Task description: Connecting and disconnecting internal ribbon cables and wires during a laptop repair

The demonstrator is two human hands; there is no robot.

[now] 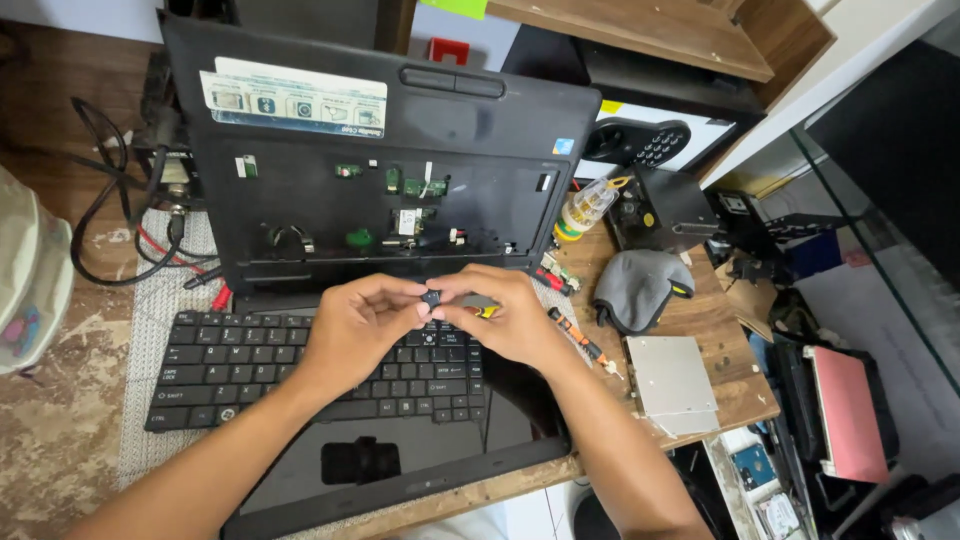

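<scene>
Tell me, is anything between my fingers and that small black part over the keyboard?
Nothing visible. Both the left hand and right hand already pinch the small black part directly, above the detached keyboard.

Probably repair workshop: dismantled laptop [380, 190], screwdrivers [578, 338]

Soft, even daylight fills the scene, bright at the upper right of the open black plastic laptop base [380, 190], where the pale wall and the glass panel [880, 260] wash out slightly. The glossy black screen panel [400, 460] lying below the base mirrors the dark camera and the forearms, and shadows under the left hand [355, 330] and right hand [510, 320] fall faint and short on the detached black keyboard [230, 365]. Focus is sharp around the base, while the wide lens bends and softens the worn wooden desk [50, 430] at the frame's edges.
</scene>
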